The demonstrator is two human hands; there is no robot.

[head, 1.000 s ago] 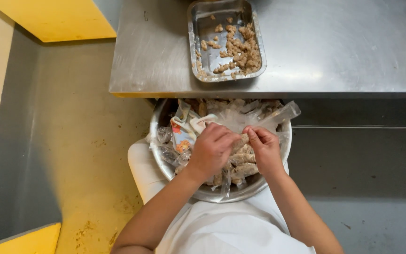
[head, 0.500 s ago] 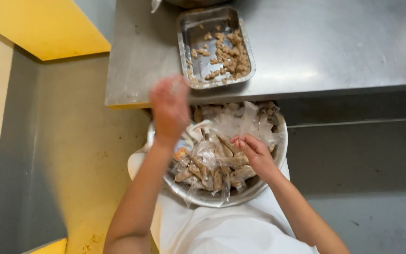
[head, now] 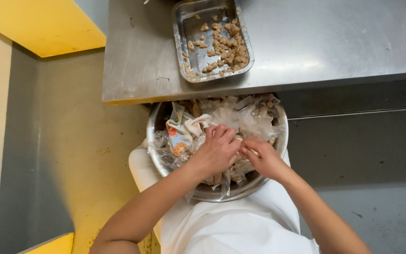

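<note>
A big metal table (head: 330, 42) fills the top. A round metal bowl (head: 278, 141) sits just below the table edge, on the person's lap. A small tray (head: 184, 28) with brown bits rests on the table, above the bowl. Clear plastic bags (head: 240, 115) fill the bowl. The left hand (head: 218, 151) and right hand (head: 263, 157) touch each other inside the bowl, pinching a bag of food; the grip is partly hidden.

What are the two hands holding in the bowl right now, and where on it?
Both the left hand and right hand pinch at a small wrapped piece among the clear plastic wrappers in the metal bowl; the exact grip spot is hidden by the fingers.
</note>
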